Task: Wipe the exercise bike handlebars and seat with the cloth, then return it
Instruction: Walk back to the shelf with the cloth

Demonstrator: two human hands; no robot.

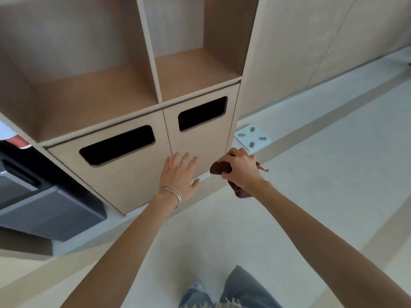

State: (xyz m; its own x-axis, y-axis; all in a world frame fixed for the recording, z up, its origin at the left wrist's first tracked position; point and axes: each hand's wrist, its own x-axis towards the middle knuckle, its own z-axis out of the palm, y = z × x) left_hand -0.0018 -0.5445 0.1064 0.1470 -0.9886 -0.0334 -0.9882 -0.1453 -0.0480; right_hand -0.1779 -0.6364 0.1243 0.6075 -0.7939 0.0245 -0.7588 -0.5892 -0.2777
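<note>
**Cloth in hand at the storage unit, bike out of sight**

Head view. A person stands on pale flooring, facing a tan shelf unit [155, 70] with open cubbies above and two lower doors, each cut with a dark slot.

- Left hand [180, 174]: fingers spread wide, palm flat on the right-hand door [200, 138] near its lower edge. Empty. Looks placed to push or steady the panel; which, I cannot tell.
- Right hand [240, 167]: fisted around a bunched brown cloth [220, 168], ends trailing below the wrist. Held at the door's right edge, just off the panel, likely kept clear while the other hand works.
- Thin bangles [173, 192] on the left wrist.
- White floor scale [252, 137] beyond the right hand, beside the unit.
- Dark grey bin [51, 210] at far left.

No exercise bike visible. Whether the cloth is being fetched or returned cannot be judged here.
</note>
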